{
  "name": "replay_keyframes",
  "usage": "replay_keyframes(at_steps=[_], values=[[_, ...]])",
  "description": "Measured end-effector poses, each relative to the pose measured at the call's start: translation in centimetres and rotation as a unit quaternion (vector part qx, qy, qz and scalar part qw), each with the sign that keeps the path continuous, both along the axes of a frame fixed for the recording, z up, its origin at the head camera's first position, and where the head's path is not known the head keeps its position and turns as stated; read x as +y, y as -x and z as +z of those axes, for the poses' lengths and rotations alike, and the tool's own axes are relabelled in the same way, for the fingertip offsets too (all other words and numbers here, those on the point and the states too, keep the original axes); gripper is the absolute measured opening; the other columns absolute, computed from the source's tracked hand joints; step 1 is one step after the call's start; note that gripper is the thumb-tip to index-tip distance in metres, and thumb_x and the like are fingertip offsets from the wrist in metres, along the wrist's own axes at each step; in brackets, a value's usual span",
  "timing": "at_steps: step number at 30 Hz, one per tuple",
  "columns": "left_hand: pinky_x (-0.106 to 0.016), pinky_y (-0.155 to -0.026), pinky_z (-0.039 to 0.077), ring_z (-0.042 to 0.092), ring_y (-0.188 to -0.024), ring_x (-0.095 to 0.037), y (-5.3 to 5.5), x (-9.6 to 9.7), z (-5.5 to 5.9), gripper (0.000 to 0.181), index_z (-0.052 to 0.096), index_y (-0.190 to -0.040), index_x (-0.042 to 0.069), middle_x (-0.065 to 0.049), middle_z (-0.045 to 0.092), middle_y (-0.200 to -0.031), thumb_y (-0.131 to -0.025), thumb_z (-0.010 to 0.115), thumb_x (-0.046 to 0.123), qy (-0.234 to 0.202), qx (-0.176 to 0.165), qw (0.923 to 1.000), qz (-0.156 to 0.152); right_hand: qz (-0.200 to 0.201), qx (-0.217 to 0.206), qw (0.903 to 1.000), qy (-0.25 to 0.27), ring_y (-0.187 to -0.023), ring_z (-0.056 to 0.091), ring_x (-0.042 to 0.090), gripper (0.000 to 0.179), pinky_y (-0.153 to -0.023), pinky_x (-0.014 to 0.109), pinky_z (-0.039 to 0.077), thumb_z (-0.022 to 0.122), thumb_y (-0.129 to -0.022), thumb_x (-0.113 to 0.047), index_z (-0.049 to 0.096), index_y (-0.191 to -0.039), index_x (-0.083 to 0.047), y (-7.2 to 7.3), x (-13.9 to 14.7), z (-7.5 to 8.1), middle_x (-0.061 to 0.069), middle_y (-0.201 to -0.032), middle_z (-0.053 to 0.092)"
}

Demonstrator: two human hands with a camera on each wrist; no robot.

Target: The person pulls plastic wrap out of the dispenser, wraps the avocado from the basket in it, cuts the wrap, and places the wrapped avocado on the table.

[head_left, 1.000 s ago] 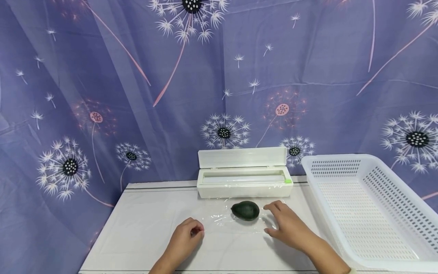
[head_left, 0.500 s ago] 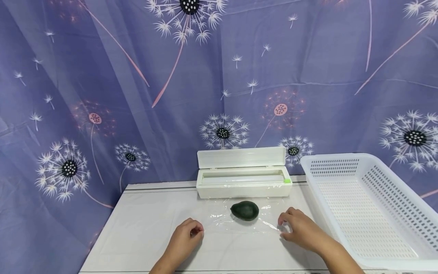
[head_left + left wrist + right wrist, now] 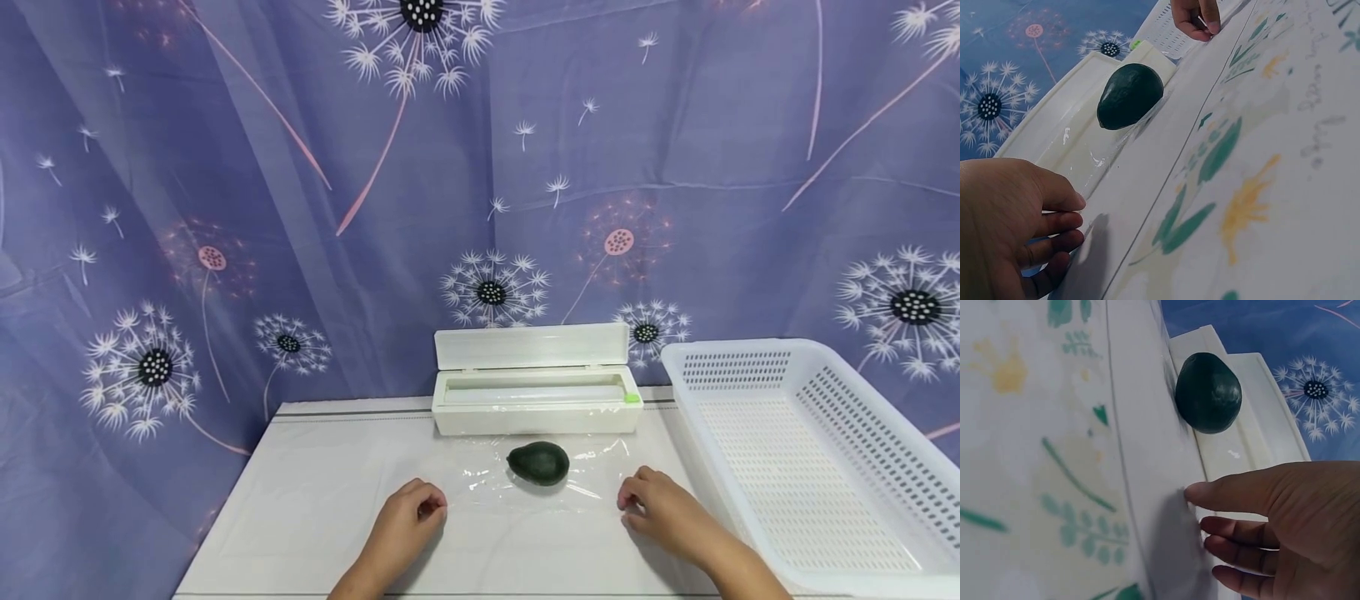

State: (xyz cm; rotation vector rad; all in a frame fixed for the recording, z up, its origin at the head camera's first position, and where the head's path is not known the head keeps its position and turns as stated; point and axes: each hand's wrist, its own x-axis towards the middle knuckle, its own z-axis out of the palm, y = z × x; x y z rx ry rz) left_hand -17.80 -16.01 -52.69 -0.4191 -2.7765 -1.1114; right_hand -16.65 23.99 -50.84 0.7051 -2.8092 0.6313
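Note:
A dark green avocado [image 3: 538, 463] lies on a sheet of clear plastic wrap [image 3: 480, 492] spread over the table. At the sheet's near left corner, my left hand [image 3: 405, 521] pinches the edge between thumb and fingers. My right hand [image 3: 667, 512] pinches the wrap near its right corner, thumb and index finger close together. Both hands rest low near the tabletop, with the avocado between and beyond them. Directly behind the avocado stands a white wrap dispenser [image 3: 536, 419], lid raised, a roll inside and the film running out over its front.
A white perforated plastic basket [image 3: 795, 467] stands at the right, beside my right forearm. The table [image 3: 322, 467] has a pale cloth with a dark line along its edges. Behind it hangs a purple dandelion-print curtain [image 3: 375, 275]. A green cutter slider [image 3: 632, 398] sits at the dispenser's right end.
My right hand has moved away from the avocado, right and nearer to me, and its fingers have closed on the wrap's right corner. The left hand has stayed in place.

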Motion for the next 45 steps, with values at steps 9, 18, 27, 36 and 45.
replay_keyframes(at_steps=[9, 18, 27, 36, 45], values=[[-0.019, -0.07, 0.052, 0.055, -0.078, 0.002, -0.1, -0.1, 0.2, 0.006, 0.07, -0.085, 0.012, 0.011, 0.06, -0.084, -0.086, 0.075, 0.008, -0.003, -0.002, 1.0, 0.003, -0.023, 0.011, 0.9997, 0.006, -0.074, 0.041, -0.004, 0.026, -0.065, 0.023, 0.044, 0.08, -0.079, -0.009, 0.06, -0.075, -0.025, 0.1, -0.2, -0.5, -0.015, -0.079, 0.047], [-0.018, -0.07, 0.052, 0.054, -0.078, 0.002, 0.0, -0.1, -0.1, 0.005, 0.07, -0.085, 0.012, 0.012, 0.059, -0.084, -0.086, 0.075, 0.009, -0.003, 0.002, 1.0, -0.001, -0.027, 0.051, 0.9983, -0.003, -0.074, 0.039, -0.004, 0.025, -0.063, 0.022, 0.043, 0.078, -0.081, -0.005, 0.06, -0.076, -0.021, 0.2, 0.0, -1.3, -0.015, -0.079, 0.045], [-0.018, -0.07, 0.051, 0.054, -0.078, 0.002, -0.1, -0.1, 0.3, 0.007, 0.07, -0.085, 0.014, 0.012, 0.06, -0.084, -0.087, 0.074, 0.009, -0.006, 0.001, 1.0, 0.006, -0.038, 0.101, 0.9941, 0.013, -0.073, 0.035, -0.005, 0.027, -0.062, 0.021, 0.039, 0.08, -0.08, -0.005, 0.058, -0.081, -0.019, 0.3, -0.2, -1.0, -0.016, -0.078, 0.042], [-0.018, -0.071, 0.052, 0.056, -0.08, 0.002, -0.1, 0.2, 1.0, 0.011, 0.069, -0.084, 0.02, 0.013, 0.06, -0.086, -0.088, 0.074, 0.01, -0.008, -0.008, 0.9997, 0.023, -0.035, 0.143, 0.9888, 0.025, -0.074, 0.037, -0.005, 0.026, -0.062, 0.02, 0.041, 0.081, -0.078, -0.004, 0.059, -0.082, -0.018, 0.5, -0.3, -0.6, -0.016, -0.079, 0.045], [-0.02, -0.072, 0.053, 0.057, -0.082, 0.002, -0.1, 0.2, 1.2, 0.011, 0.069, -0.085, 0.022, 0.015, 0.061, -0.088, -0.089, 0.074, 0.014, -0.011, -0.009, 0.9992, 0.036, -0.03, 0.188, 0.9812, 0.034, -0.076, 0.041, -0.003, 0.029, -0.064, 0.022, 0.043, 0.081, -0.075, 0.0, 0.058, -0.082, -0.017, 0.9, -0.3, -0.8, -0.013, -0.081, 0.048]])
